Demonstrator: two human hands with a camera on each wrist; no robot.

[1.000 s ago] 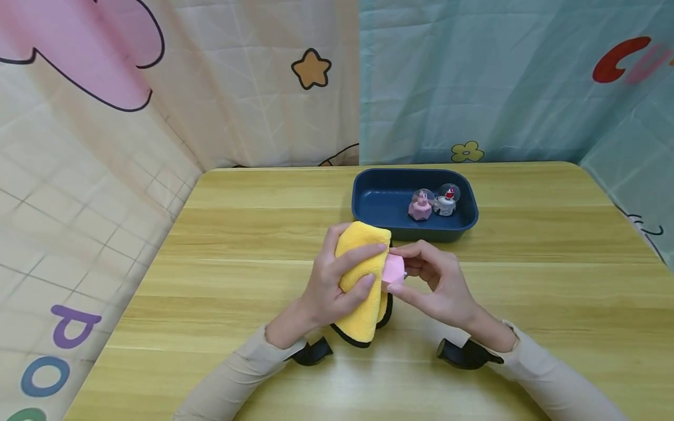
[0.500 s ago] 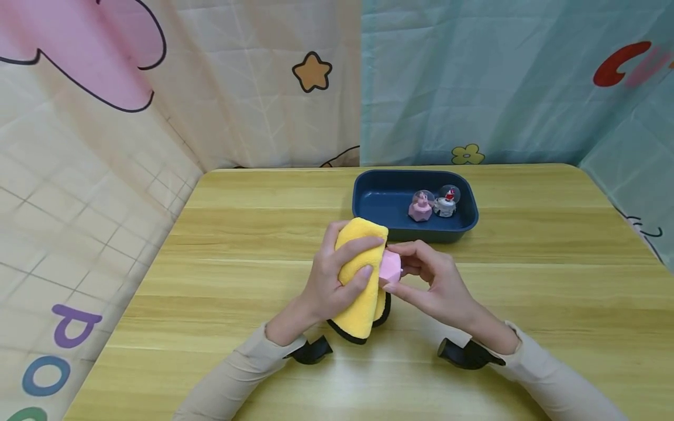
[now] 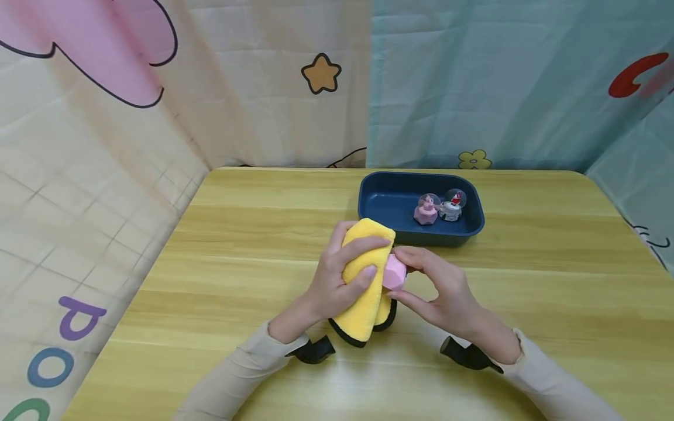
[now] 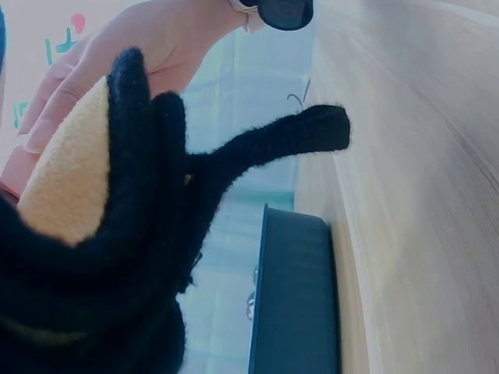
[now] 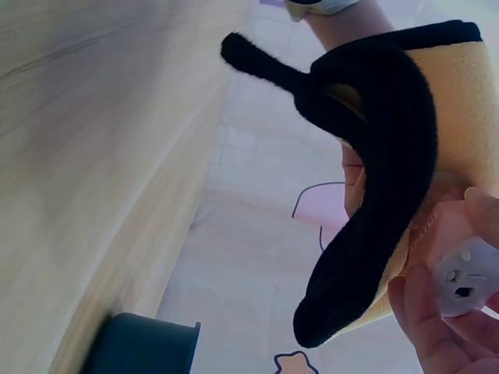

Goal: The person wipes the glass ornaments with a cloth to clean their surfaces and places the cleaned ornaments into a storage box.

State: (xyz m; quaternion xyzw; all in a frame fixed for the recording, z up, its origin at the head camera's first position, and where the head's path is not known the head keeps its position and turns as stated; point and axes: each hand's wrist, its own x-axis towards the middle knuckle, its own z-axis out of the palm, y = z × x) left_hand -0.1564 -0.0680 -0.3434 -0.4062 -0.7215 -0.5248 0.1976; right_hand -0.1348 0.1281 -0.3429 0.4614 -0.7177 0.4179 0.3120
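My left hand (image 3: 337, 280) grips a folded yellow cloth (image 3: 363, 304) with black edging, above the table. A small pink faceted snow globe (image 3: 394, 272) sticks out of the cloth's right side. My right hand (image 3: 447, 286) pinches its base between thumb and fingers. In the right wrist view, the pink base (image 5: 440, 226) shows a pale underside (image 5: 468, 280) with a small dark slot, while most of the dome is hidden by the cloth. The cloth's black edge (image 4: 129, 156) fills much of the left wrist view.
A dark blue tray (image 3: 387, 202) stands behind the hands on the wooden table (image 3: 237, 234). Inside, to its right, sit a pink snow globe (image 3: 426, 211) and a white snow globe (image 3: 451, 207). Printed curtains (image 3: 253, 88) close off the back and sides.
The head view has swung slightly left. The pink base has turned a little in my right fingers, which have shifted on it. My left hand keeps its grip on the cloth.
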